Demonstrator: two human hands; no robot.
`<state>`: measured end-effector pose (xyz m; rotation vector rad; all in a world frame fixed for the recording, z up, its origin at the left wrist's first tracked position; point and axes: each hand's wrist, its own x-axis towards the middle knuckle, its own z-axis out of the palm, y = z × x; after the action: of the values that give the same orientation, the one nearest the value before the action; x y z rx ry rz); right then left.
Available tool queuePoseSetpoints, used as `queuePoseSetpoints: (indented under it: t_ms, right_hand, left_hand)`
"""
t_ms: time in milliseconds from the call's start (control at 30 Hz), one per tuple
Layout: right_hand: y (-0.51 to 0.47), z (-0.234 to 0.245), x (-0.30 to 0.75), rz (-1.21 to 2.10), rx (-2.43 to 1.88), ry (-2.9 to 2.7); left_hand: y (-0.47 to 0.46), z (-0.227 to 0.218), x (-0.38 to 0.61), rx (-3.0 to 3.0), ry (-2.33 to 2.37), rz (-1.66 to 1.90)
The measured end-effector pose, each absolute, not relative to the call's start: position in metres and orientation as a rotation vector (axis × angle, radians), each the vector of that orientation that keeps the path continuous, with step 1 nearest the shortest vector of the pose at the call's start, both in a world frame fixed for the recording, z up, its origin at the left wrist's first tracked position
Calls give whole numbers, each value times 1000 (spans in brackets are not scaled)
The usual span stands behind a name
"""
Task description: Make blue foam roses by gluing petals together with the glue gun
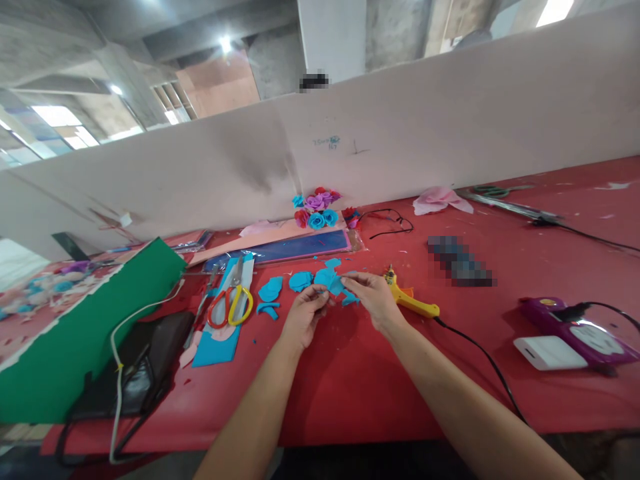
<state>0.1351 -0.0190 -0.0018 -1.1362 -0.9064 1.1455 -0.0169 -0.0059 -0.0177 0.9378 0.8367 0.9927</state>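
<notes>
Close together over the table, my left hand point(306, 315) and my right hand point(374, 297) are both closed in a pinch. Between the fingertips is a blue paper petal point(329, 279), its edge at my right fingers; what my left fingers grip is partly hidden. Left of my hands lie stacks of cut blue petals point(301, 281) and curved blue scraps point(269, 309). Scissors with red and yellow handles point(241, 305) rest on folded blue paper point(216, 348). To the right of my right hand lies a yellow glue gun point(416, 305) with a black cord.
Finished paper flowers point(316, 220) stand at the back near eyeglasses point(395, 218). A green board point(100, 333) and dark bag point(145, 367) are on the left. A purple power strip point(590, 333) with a white adapter point(549, 353) sits right. A pale partition point(400, 133) borders the red table.
</notes>
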Motion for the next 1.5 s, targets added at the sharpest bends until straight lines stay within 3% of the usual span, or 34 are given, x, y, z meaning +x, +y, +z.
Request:
queuePoseSetpoints:
  t_ms: [1500]
  right_hand:
    - [-19, 2, 143, 1243, -1093, -1057]
  left_hand:
    - [-9, -14, -14, 1187, 941, 1000]
